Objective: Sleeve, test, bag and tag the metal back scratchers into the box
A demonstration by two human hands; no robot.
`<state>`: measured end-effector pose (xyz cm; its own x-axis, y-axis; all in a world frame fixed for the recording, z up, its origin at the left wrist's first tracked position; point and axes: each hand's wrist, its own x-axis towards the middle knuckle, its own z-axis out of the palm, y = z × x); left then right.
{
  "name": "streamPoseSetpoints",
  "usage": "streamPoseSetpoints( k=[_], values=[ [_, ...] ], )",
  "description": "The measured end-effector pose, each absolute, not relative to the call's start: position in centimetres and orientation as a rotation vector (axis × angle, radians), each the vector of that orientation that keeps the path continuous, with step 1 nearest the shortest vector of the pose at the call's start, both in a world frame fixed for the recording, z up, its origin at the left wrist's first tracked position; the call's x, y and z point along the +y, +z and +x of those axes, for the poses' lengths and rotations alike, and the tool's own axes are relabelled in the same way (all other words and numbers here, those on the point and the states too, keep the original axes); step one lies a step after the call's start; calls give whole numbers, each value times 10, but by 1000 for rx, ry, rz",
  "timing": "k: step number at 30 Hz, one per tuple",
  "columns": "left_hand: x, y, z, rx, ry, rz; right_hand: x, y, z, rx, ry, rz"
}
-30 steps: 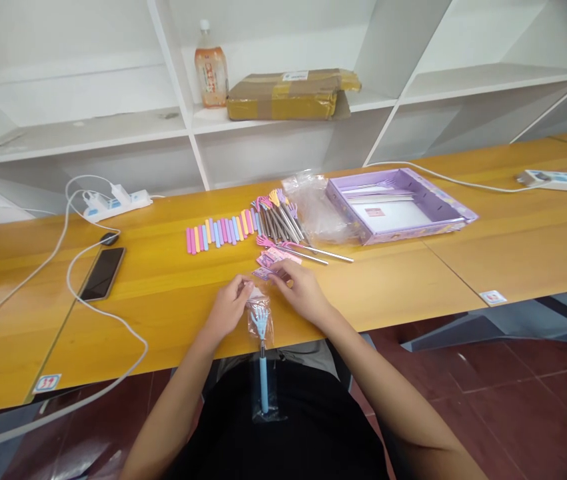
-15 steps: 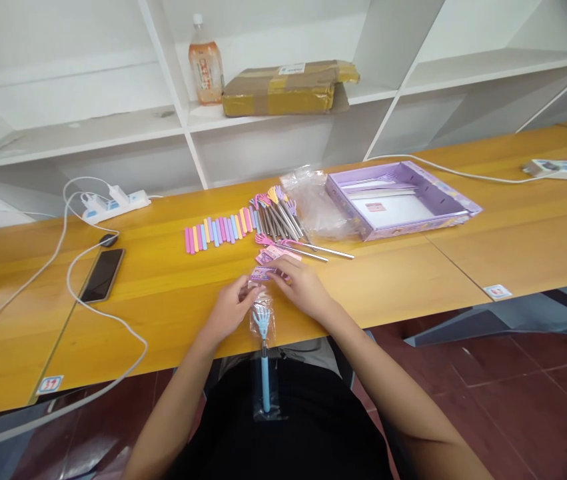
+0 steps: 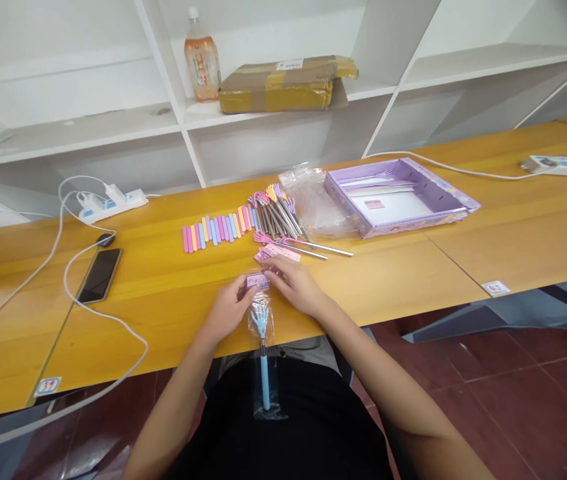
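A light blue hand-shaped back scratcher (image 3: 264, 377) lies inside a clear plastic bag (image 3: 274, 400), its fingers toward the table and its handle over my lap. At the bag's upper end sits a small purple printed card (image 3: 257, 281); whether it is in the bag or on top of it I cannot tell. My left hand (image 3: 229, 303) pinches the bag's top at the card's left edge. From the right, my right hand (image 3: 293, 283) has its fingers closed at the card's upper right. Just beyond lie pink printed cards (image 3: 278, 251).
Past the cards lie metal back scratcher rods (image 3: 276, 220) with coloured hands, and a row of coloured handles (image 3: 216, 230). Clear bags (image 3: 308, 200) lie beside a purple box (image 3: 363, 229). Leftward are a phone (image 3: 99, 275), white cables and a power strip (image 3: 116, 203).
The purple card has come down and left onto the bag's top, between my hands. My right hand has shifted slightly left with it. The back scratcher stays in place.
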<state>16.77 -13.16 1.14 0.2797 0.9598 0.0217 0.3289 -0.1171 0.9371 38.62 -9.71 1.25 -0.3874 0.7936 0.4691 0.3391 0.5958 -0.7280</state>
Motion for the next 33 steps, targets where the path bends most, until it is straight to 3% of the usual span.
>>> streamPoseSetpoints(
  k=[9, 33],
  values=[
    [-141, 22, 170, 1310, 896, 1852, -96, 14, 384, -1788, 827, -1036],
    [-140, 29, 174, 1264, 806, 2067, -96, 14, 387, -1806, 752, -997]
  ],
)
